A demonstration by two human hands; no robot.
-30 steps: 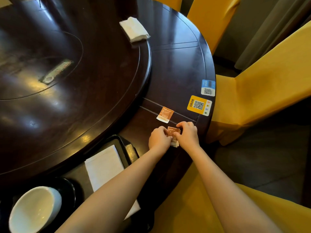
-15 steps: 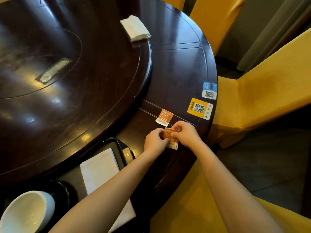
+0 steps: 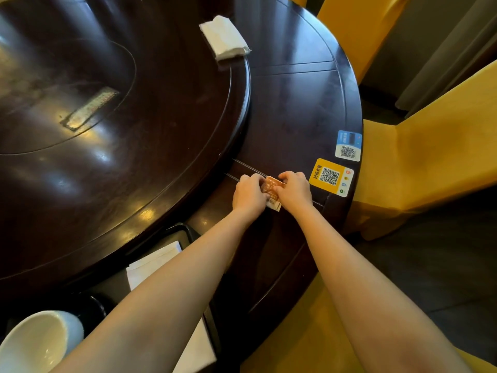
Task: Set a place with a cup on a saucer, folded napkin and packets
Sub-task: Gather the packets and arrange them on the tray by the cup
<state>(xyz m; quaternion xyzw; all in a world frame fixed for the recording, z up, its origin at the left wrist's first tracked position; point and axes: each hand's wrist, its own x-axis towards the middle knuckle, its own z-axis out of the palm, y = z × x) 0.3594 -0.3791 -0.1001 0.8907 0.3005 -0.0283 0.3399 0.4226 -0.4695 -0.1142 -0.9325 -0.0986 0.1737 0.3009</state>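
Both hands meet near the right edge of the dark round table (image 3: 295, 103). My left hand (image 3: 248, 195) and my right hand (image 3: 294, 191) pinch orange packets (image 3: 272, 187) between their fingertips, low over the wood. A white end of a packet (image 3: 274, 205) sticks out below the hands. How many packets are held is hidden by the fingers. A folded white napkin (image 3: 153, 262) lies on a black tray (image 3: 188, 230) under my left forearm. At the bottom left stands a white cup (image 3: 37, 343) on a dark saucer (image 3: 94, 305).
A large lazy Susan (image 3: 107, 157) fills the table's middle, with a second white napkin (image 3: 224, 37) on its far rim. A yellow QR sticker (image 3: 330, 177) and a blue one (image 3: 348, 145) sit at the table edge. Yellow-covered chairs (image 3: 430, 157) stand to the right.
Both hands have carried the packet forward to where the second orange packet lay; that packet is now covered by or gathered between the fingers.
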